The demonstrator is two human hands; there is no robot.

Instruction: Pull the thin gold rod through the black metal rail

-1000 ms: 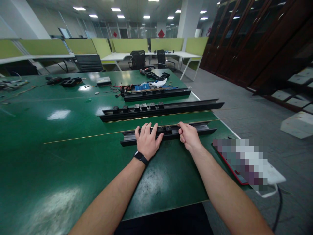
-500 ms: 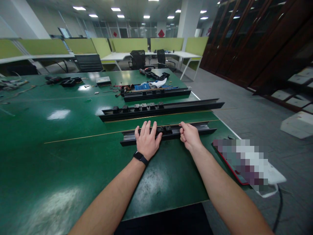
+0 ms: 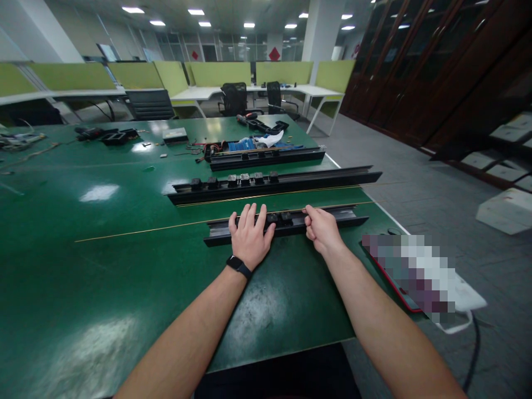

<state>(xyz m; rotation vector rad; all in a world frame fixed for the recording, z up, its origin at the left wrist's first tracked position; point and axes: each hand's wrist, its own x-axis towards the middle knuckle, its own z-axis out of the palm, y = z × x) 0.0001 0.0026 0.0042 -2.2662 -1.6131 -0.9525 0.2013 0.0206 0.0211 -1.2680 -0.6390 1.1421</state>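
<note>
l hand (image 3: 249, 237) flat on near rail (image 3: 341, 216), fingers spread, by the clips (image 3: 279, 218). r hand (image 3: 322, 231) fingers curled, pinching rail's top edge. rail's on table (image 3: 124, 266), near edge. looks stiff, long, prob light metal; i'd grip mid-span w/ both hands.

Viewpoint: we're at head height, looking forward and down.
Facing: across our green table (image 3: 103, 233) toward office desks (image 3: 291, 91).
Nearness: forearms close, hall far.
</note>
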